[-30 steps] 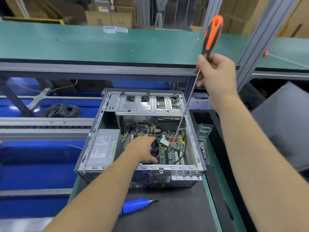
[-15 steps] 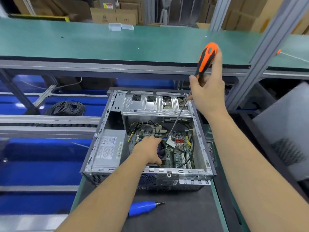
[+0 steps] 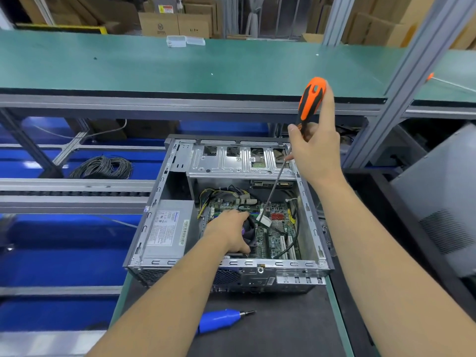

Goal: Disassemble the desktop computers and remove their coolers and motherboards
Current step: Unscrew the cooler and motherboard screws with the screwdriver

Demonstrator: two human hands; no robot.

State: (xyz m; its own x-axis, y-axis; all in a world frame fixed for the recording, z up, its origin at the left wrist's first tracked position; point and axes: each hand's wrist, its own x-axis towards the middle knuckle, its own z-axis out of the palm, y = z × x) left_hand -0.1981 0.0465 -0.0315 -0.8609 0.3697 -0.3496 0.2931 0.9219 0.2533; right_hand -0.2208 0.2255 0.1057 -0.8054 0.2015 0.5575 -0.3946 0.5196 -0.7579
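An open grey desktop case (image 3: 304,270) lies on its side in the middle of the bench. Inside it, the green motherboard (image 3: 277,235) shows at the right, with a black cooler fan (image 3: 250,229) on it. My left hand (image 3: 228,231) reaches into the case and grips the cooler, covering most of it. My right hand (image 3: 313,150) holds a long screwdriver by its orange and black handle (image 3: 310,101) above the case's far right corner. Its thin shaft (image 3: 273,191) slants down and its tip meets the board beside the cooler, near a white connector (image 3: 265,221).
A silver power supply (image 3: 166,228) fills the case's left side and a drive cage (image 3: 239,161) its far end. A blue electric screwdriver (image 3: 221,319) lies on the black mat in front. A grey side panel (image 3: 445,197) leans at right. Coiled black cable (image 3: 103,167) lies at left.
My right hand has come down and leftwards with the screwdriver, and its tip has shifted from the board's right part to just beside the cooler. My left hand has stayed on the cooler.
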